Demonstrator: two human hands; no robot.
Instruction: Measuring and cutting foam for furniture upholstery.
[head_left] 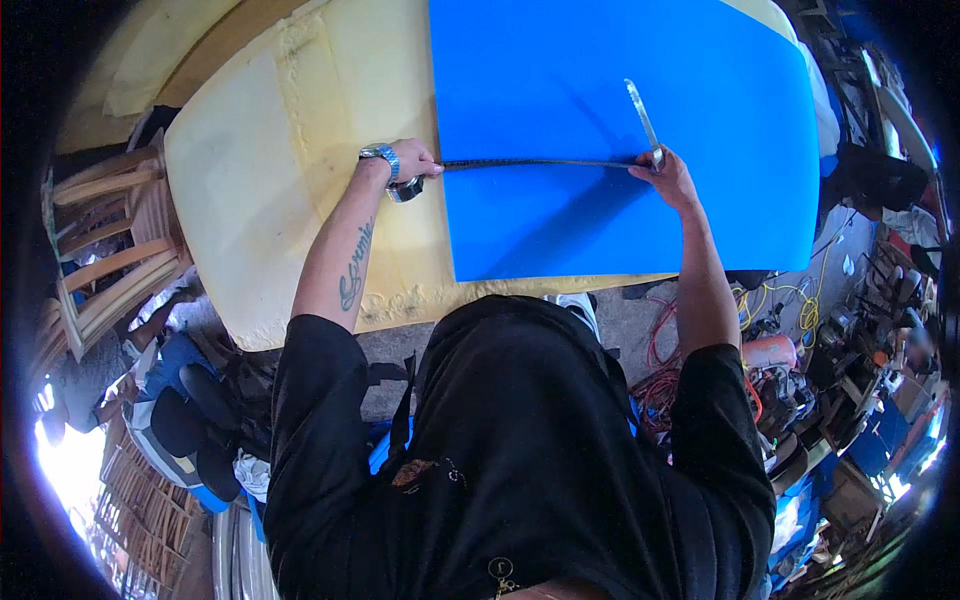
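Note:
A large blue foam sheet [620, 90] lies on top of a thick yellow foam pad [290, 150]. My left hand [412, 160], with a metal watch on its wrist, holds a tape measure case [406, 189] at the blue sheet's left edge. The dark tape [540, 163] runs straight across the blue sheet to my right hand [668, 178]. That hand pins the tape's end and grips a long silver blade [643, 118] that points away from me.
Wooden chair frames [105, 250] stand at the left. Orange and yellow cables [780, 300], tools and clutter cover the floor at the right. Dark seat cushions [190, 420] lie at the lower left. My black shirt fills the bottom of the view.

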